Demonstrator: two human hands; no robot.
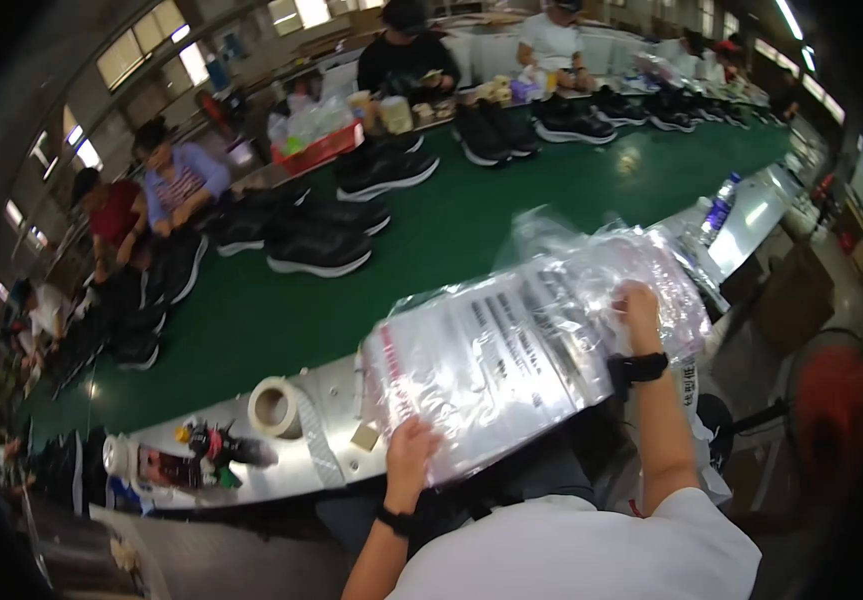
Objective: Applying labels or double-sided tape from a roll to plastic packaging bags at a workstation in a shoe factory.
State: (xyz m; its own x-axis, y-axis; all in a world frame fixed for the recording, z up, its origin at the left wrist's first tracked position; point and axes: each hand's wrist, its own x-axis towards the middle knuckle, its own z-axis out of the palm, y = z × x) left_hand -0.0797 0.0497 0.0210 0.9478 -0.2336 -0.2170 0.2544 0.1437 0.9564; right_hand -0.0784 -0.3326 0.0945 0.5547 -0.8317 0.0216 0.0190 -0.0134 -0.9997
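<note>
In the head view, the clear printed bags (496, 350) spread from the middle toward four o'clock, their near edge over the metal ledge (339, 397). The right hand (637, 305), at three o'clock, has its fingers drawn together, clamped on the crumpled film of the bags. The left hand (412, 450), near six o'clock, touches their lower-left corner; its fingers are blurred, so I cannot tell whether they are closed on it. Both wrists wear black bands.

At eight o'clock a tape roll (276, 408) sits on the ledge, with a tape dispenser (186, 465) farther out the same way. A bottle (719, 208) lies tilted between two and three o'clock. Dark shoes (321, 247) with pale soles line the green belt (441, 245) from nine o'clock round to one. A red bin (318, 148) stands at eleven; people (186, 180) sit beyond the belt at ten, twelve and one.
</note>
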